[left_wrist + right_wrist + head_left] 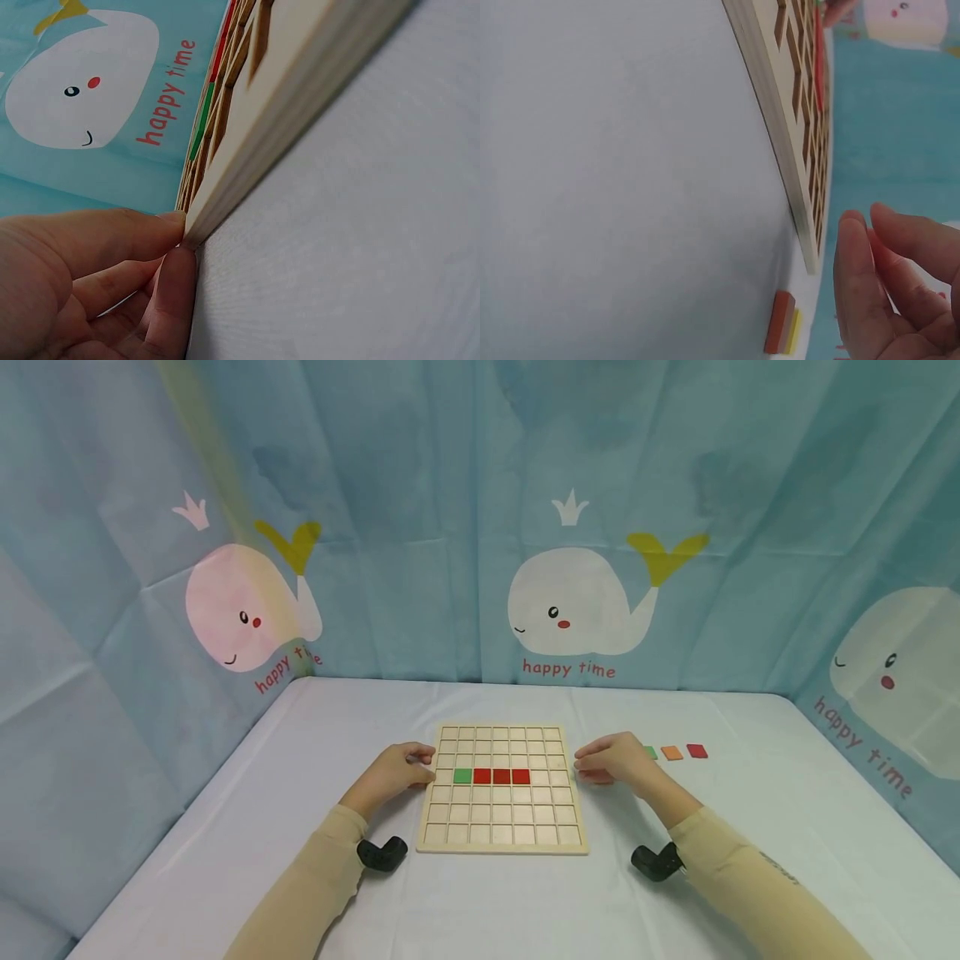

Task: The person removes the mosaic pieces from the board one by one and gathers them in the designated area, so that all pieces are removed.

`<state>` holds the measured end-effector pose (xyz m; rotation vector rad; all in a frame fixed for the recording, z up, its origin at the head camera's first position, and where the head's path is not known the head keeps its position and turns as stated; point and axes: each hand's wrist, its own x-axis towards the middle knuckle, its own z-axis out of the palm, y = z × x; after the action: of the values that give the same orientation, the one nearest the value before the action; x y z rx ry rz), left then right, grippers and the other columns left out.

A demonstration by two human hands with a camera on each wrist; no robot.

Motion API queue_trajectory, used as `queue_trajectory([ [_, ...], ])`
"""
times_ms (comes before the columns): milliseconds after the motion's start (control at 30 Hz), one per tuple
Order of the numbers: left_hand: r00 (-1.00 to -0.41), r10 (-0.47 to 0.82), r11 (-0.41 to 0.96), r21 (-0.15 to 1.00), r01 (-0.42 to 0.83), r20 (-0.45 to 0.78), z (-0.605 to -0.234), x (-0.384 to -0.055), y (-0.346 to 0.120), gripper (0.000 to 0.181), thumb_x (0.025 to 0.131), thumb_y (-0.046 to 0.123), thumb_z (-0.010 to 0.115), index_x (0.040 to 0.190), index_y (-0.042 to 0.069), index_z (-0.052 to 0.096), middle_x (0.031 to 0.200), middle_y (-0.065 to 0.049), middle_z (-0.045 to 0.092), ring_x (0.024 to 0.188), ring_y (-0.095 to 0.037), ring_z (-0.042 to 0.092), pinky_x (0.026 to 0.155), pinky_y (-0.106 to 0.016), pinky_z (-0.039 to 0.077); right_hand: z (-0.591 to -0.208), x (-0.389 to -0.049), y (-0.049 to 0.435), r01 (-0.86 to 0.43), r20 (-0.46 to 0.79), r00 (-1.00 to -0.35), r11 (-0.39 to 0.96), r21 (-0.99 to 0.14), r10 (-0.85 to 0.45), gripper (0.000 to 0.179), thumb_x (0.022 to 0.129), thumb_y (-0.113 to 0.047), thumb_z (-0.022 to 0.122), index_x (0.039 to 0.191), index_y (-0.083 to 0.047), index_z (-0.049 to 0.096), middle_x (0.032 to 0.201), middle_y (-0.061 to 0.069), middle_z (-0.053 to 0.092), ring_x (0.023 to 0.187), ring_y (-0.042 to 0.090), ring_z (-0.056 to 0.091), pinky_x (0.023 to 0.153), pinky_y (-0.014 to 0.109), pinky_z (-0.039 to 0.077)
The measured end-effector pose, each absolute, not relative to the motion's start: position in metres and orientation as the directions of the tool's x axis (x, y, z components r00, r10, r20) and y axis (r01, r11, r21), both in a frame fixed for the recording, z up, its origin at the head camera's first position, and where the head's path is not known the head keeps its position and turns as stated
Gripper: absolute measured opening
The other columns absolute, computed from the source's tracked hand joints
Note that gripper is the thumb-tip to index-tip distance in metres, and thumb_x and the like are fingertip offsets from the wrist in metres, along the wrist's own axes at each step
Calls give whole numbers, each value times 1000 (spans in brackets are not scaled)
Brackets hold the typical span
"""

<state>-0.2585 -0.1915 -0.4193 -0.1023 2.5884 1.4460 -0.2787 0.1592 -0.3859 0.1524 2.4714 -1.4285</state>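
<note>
A square wooden grid board (502,848) lies on the white table between the hands. In one of its middle rows sit a green tile (462,776) and, directly to its right, three red tiles (501,776). My left hand (390,774) pinches the board's left edge, thumb and fingertip on either side of the rim in the left wrist view. Just beyond the right edge is my right hand (615,758), its fingers loosely bent. The right wrist view shows nothing between that thumb and fingers, and they are apart from the board.
Right of the right hand lie a green tile (650,752) partly hidden by it, an orange tile (672,752) and a red tile (697,751). An orange-brown tile (780,322) and a yellow tile (793,331) lie near the board. A whale-printed blue curtain (450,610) stands behind the table.
</note>
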Motion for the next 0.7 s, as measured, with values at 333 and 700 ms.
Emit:
queue_trajectory([
  [333, -983, 32, 529, 837, -139, -183, -420, -260, -193, 48, 85, 4, 70, 132, -1, 60, 117, -13, 61, 92, -17, 61, 76, -27, 55, -387, -281, 142, 232, -306, -949, 498, -836, -71, 21, 87, -11, 75, 102, 3, 74, 78, 5, 75, 63, 9, 70, 65, 26, 59],
  [700, -983, 36, 531, 836, -135, -181, -420, -259, -193, 48, 86, 5, 70, 132, 0, 60, 117, -13, 61, 90, -16, 61, 75, -27, 54, -389, -283, 127, 192, -287, -951, 503, -843, -117, 19, 85, -10, 76, 99, 3, 75, 76, 6, 75, 63, 11, 71, 56, 22, 54],
])
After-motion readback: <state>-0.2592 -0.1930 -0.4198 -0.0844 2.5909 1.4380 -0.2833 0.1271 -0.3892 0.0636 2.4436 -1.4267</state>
